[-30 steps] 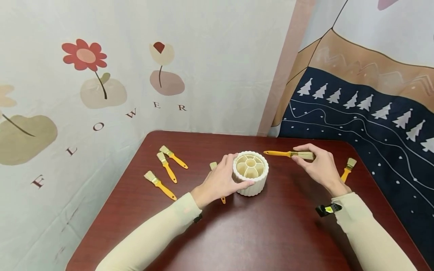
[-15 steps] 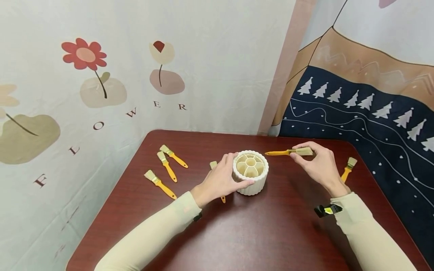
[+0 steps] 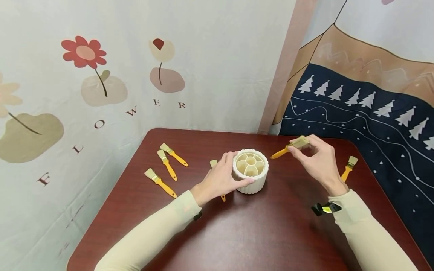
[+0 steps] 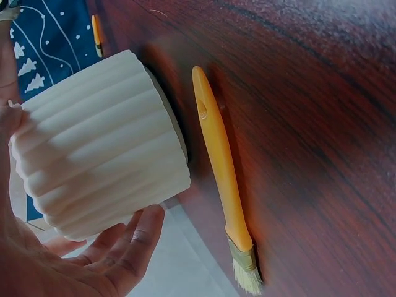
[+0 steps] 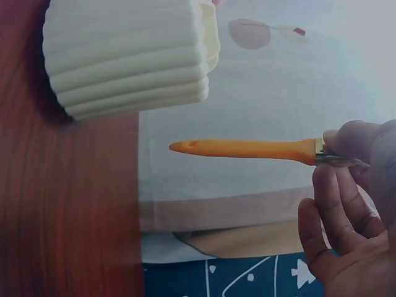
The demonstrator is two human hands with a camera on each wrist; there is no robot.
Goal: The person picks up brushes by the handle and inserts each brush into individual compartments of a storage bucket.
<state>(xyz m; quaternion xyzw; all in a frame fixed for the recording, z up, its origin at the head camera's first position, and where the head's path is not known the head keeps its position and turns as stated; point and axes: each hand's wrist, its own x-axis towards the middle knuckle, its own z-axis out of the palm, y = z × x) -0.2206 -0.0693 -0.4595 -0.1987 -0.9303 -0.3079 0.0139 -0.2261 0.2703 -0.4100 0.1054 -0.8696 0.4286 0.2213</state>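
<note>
A white ribbed round holder (image 3: 252, 184) with several compartments inside stands on the table. My left hand (image 3: 218, 178) grips it from the left side, thumb toward the front and fingers around the back; the left wrist view shows the fingers (image 4: 145, 238) along its ribbed wall. To the right of the holder, my right hand (image 3: 318, 160) pinches a paintbrush (image 5: 247, 149) by its metal band, bristles up and yellow handle slanting down toward the holder. Another paintbrush (image 4: 218, 154) lies on the table just left of the holder, partly covered by my left hand in the head view.
Three more paintbrushes lie at the left of the brown table (image 3: 264, 237), among them a nearer brush (image 3: 161, 183). A further brush (image 3: 348, 169) lies near the right edge, partly behind my right wrist. Printed cloths (image 3: 217, 67) hang behind the table.
My right hand has raised the brush slightly and tilted it from nearly level to slanted, handle end lower and bristles higher. The left hand stays on the holder.
</note>
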